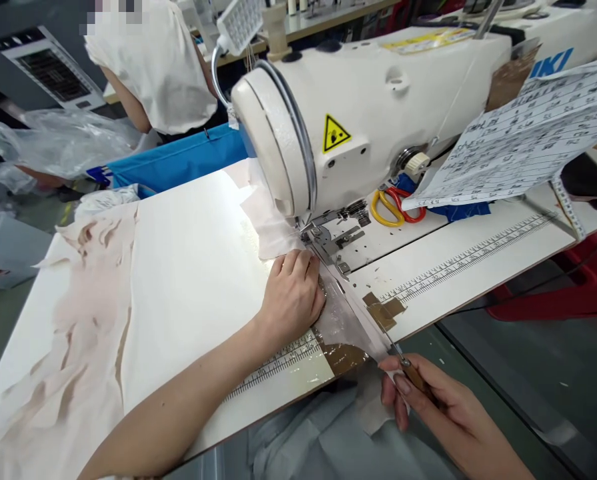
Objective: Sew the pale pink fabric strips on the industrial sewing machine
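Observation:
A pale pink fabric strip [345, 317] runs from the needle area of a white sewing machine [378, 113] down to the table's front edge. Close to the presser foot, my left hand [293, 290] presses on the fabric, its fingers together and curled; what lies beneath them is hidden. My right hand [428, 400], just off the front edge, pinches the strip's near end and also holds a wooden-handled awl [415, 380], its metal tip along the strip. More pink fabric [268, 223] lies left of the needle.
Pink fabric pieces [93, 300] are piled on the table's left side. Scissors with red and yellow handles [388, 207] lie behind the needle area. A written sheet [523, 133] leans at the right. Beyond a blue cloth bin [178, 160] is a person in white [153, 67].

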### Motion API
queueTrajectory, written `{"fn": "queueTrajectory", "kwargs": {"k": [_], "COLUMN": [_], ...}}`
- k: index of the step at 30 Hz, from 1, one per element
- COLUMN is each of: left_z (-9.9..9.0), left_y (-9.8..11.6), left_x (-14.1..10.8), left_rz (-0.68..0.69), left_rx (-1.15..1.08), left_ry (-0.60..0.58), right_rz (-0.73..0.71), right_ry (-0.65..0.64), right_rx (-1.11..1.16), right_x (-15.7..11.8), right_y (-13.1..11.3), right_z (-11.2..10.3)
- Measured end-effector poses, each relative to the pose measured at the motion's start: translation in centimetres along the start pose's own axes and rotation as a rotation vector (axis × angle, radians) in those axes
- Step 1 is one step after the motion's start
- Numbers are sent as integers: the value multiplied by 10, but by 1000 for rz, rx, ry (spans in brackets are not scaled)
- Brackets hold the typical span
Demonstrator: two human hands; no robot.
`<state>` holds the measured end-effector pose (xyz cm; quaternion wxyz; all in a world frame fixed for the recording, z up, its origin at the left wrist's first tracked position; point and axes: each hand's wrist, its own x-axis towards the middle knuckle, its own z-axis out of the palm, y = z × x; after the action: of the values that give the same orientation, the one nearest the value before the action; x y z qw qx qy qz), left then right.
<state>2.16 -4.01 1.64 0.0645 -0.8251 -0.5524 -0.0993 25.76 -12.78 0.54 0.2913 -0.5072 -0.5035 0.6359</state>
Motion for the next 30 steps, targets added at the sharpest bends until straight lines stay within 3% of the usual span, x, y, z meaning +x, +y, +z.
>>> {"fn": "queueTrajectory", "kwargs": {"k": [3,9,16,19,22,24,27,30], "left_z": [-1,-2,-2,-1,-2,-5,-10,-10], "left_y": [2,1,-3,-4,-9,-18,-46,-88], "left_x": [-1,-2,-3,-1,0,1,4,15], "left_rz": [13,45,87,103,126,129,64,-50], "left_rx": [-12,-1,26,39,19,-24,-70,-70], "left_ry": [-5,-28,61,85,82,65,41,69], "right_rz": [9,-88,-295,-511,-688,-701,-619,-450], "right_ry": [31,-81,-187,-207,-135,-45,144,295], "right_rx": [5,-95,-189,-353,-610,-726,-853,-1009], "right_x": [-2,3,8,10,14,20,35,52], "right_y": [-2,1,-22,-34,-37,-33,-26,-28], "right_z": [2,-7,0,6,5,-2,-15,-23]}}
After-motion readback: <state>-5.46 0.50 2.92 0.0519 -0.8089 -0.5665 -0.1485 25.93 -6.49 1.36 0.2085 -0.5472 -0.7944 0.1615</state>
